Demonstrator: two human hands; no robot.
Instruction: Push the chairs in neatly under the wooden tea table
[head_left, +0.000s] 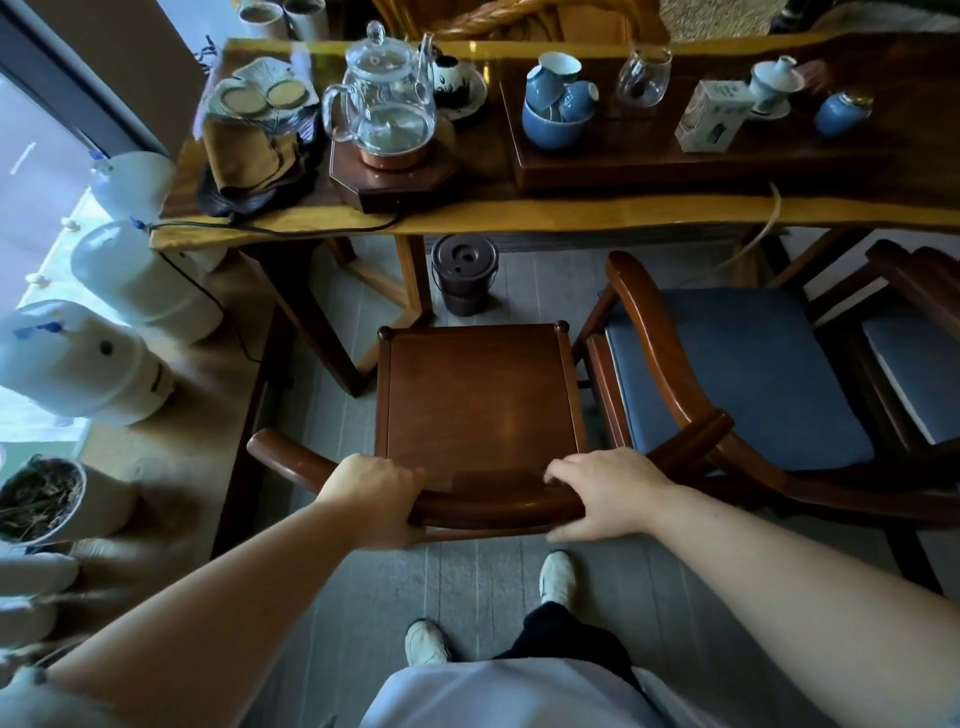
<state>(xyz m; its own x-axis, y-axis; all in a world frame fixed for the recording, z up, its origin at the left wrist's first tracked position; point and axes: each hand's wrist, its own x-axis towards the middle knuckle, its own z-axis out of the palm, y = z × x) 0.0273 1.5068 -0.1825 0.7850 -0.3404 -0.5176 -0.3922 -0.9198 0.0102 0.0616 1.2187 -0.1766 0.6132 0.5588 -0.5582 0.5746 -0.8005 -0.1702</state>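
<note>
A dark wooden chair (478, 395) with a bare seat stands in front of me, facing the wooden tea table (571, 213); its front edge is short of the table's edge. My left hand (371, 493) grips the left part of its curved backrest. My right hand (605, 493) is closed over the right part of the same backrest. To the right, a second chair (737, 374) with a blue cushion stands at an angle, partly under the table. A third chair (914, 364) with a cushion shows at the right edge.
A small brown lidded bucket (464, 275) stands on the floor under the table ahead of the chair. A glass kettle (384, 98), blue cups (558, 101) and tea ware are on the table. White water jugs (135, 280) and a potted plant (39, 499) line the left.
</note>
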